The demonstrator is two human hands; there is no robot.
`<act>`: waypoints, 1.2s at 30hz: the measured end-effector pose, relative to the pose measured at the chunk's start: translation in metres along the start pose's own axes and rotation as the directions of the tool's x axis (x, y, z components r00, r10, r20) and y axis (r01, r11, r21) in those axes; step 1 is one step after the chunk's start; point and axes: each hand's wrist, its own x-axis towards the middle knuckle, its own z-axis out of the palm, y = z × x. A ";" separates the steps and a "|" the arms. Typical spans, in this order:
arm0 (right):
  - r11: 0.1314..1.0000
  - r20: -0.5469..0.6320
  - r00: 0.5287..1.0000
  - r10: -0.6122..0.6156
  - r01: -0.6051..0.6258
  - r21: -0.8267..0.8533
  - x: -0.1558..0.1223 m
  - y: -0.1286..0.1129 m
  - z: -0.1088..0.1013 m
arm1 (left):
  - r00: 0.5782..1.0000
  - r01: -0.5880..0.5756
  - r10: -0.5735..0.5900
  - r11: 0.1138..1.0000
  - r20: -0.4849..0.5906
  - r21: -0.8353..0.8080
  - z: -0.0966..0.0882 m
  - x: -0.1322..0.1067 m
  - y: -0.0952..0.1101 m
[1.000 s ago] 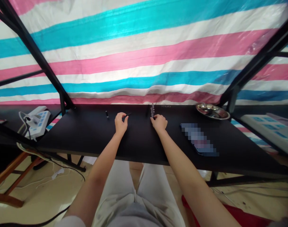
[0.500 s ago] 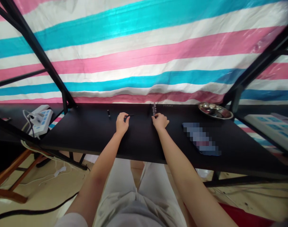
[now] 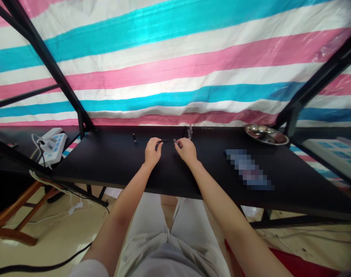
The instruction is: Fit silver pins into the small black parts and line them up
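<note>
My left hand [image 3: 153, 152] is closed in a pinch on a thin black stick [image 3: 165, 141], which points right above the black tabletop [image 3: 164, 173]. My right hand [image 3: 187, 150] pinches a small, pale purplish piece [image 3: 174, 141], too small to make out its kind. The two held things face each other, a short gap apart. Just behind my right hand lies a cluster of small translucent pieces [image 3: 189, 132]. To the left of my left hand is a short black tube with a pale end [image 3: 134, 137].
Several tiny pieces [image 3: 206, 129] line the table's back edge. A round metal dish [image 3: 266, 135] sits at the back right, with a blurred blue packet [image 3: 249, 169] in front of it. A power strip [image 3: 56, 146] lies at left. Black metal posts [image 3: 52, 71] frame a striped sheet [image 3: 169, 69].
My right hand has moved left from the cluster of translucent pieces, with a small piece now between its fingertips. My left hand still holds the black stick, now closer to my right hand.
</note>
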 end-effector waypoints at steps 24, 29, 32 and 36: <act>0.988 0.142 0.986 -0.092 0.108 -0.109 -0.001 -0.009 -0.002 | 0.992 -0.100 0.099 0.995 0.079 0.006 0.000 -0.002 0.006; 0.991 0.158 0.985 -0.069 0.086 -0.099 -0.002 -0.007 0.000 | 0.969 -0.144 0.132 0.989 0.211 0.045 0.000 -0.004 0.008; 0.994 0.159 0.986 -0.058 0.072 -0.081 -0.002 -0.005 0.001 | 0.936 -0.169 0.139 0.984 0.322 0.064 -0.001 -0.004 0.009; 0.995 0.148 0.987 -0.058 0.069 -0.070 -0.003 -0.003 0.001 | 0.920 -0.167 0.128 0.983 0.370 0.077 -0.001 -0.004 0.009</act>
